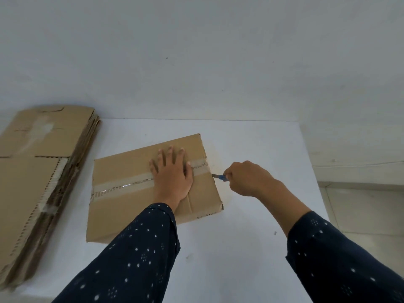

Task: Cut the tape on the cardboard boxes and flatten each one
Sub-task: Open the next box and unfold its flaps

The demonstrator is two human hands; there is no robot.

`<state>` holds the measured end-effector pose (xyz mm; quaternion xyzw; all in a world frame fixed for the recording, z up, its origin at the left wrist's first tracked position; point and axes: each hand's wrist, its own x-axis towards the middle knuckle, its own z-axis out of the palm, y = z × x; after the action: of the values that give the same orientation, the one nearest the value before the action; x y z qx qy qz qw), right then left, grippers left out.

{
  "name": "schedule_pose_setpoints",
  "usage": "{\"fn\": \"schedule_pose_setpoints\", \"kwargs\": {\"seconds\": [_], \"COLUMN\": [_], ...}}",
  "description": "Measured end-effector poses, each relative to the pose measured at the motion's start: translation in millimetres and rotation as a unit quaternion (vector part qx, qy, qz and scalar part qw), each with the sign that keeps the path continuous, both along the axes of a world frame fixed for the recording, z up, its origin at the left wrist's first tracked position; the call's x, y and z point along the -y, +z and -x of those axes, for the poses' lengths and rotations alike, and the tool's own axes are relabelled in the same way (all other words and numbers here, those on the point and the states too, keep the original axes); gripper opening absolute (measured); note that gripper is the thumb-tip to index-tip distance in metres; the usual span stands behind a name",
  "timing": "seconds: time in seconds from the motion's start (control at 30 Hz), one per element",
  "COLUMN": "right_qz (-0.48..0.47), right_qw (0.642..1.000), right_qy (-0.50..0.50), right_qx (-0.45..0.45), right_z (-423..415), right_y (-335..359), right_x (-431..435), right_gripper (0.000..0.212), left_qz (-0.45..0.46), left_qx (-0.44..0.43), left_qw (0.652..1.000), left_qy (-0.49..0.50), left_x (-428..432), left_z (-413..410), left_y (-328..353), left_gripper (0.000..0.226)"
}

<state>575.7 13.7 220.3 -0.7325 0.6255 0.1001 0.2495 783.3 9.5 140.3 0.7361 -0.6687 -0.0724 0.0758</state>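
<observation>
Head view: 1 sealed cardboard box (122, 206) lies flat on a white table (251, 226), turned slightly so its far right corner points away from the person. A strip of clear tape (124, 185) runs across the top of the box from its left edge to its right edge, over the seam where the 2 flaps meet.

The left hand (172, 176) lies on top of the box, right of its middle. The palm is flat, the fingers are straight and spread, and it presses down across the tape.

Just off the box's right edge, the right hand (247, 178) is curled tight around a blue-handled cutter (220, 177). The short blade points left, and its tip meets the box's right edge at the end of the tape line.

Both arms wear dark blue sleeves (135, 248) with small white dots.

Well to the left of the box, a stack of flattened cardboard (39, 171) lies on the same surface, its corrugated edges facing the box. Beyond the box rises a plain pale wall (196, 51). To the right of the box, past the table edge, pale floor tiles (360, 215) show.
</observation>
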Motion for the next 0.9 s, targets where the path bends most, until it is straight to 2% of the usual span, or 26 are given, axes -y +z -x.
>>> {"fn": "schedule_pose_setpoints", "kwargs": {"seconds": [0.07,0.2,0.33,0.43,0.5,0.53,0.57,0.6,0.67,0.7,0.77,0.9], "right_qz": [-0.006,0.027,-0.030,0.006,0.026,-0.005,-0.065,-0.121,-0.145,-0.122,-0.066,0.016], "right_qw": [1.000,0.990,0.991,0.995,0.989,0.980,0.969,0.968,0.983,0.990,0.998,0.995], "right_qy": [-0.010,-0.133,-0.127,-0.102,-0.118,-0.128,-0.127,-0.090,-0.008,0.006,-0.012,-0.102], "right_qx": [0.007,0.027,0.010,0.004,0.083,0.150,0.202,0.202,0.115,0.065,0.022,0.010], "right_z": [8,26,35,29,14,4,-6,-17,-36,-42,-52,-66], "right_y": [5,-31,-79,-80,-64,-54,-43,-33,-25,-26,-26,-16], "right_x": [4,9,-4,-2,-2,-3,-4,-6,-13,-13,-9,9], "right_gripper": [0.029,0.038,0.056,0.054,0.047,0.053,0.070,0.090,0.121,0.124,0.111,0.093], "left_qz": [0.003,0.012,0.026,0.021,0.008,-0.005,-0.024,-0.048,-0.096,-0.111,-0.116,-0.125], "left_qx": [-0.004,-0.016,-0.048,-0.069,-0.066,-0.059,-0.053,-0.049,-0.037,-0.029,-0.026,-0.032], "left_qw": [1.000,1.000,0.998,0.997,0.997,0.998,0.998,0.998,0.995,0.993,0.993,0.988], "left_qy": [-0.002,-0.011,-0.028,-0.042,-0.044,-0.037,-0.023,-0.008,0.005,0.004,0.012,0.084], "left_x": [0,0,-1,4,10,14,18,21,26,27,28,16], "left_z": [-1,-4,-10,-18,-30,-38,-48,-59,-79,-88,-102,-133], "left_y": [0,-1,0,6,12,15,18,21,25,27,32,43], "left_gripper": [0.057,0.056,0.060,0.055,0.054,0.057,0.062,0.067,0.072,0.073,0.074,0.081]}}
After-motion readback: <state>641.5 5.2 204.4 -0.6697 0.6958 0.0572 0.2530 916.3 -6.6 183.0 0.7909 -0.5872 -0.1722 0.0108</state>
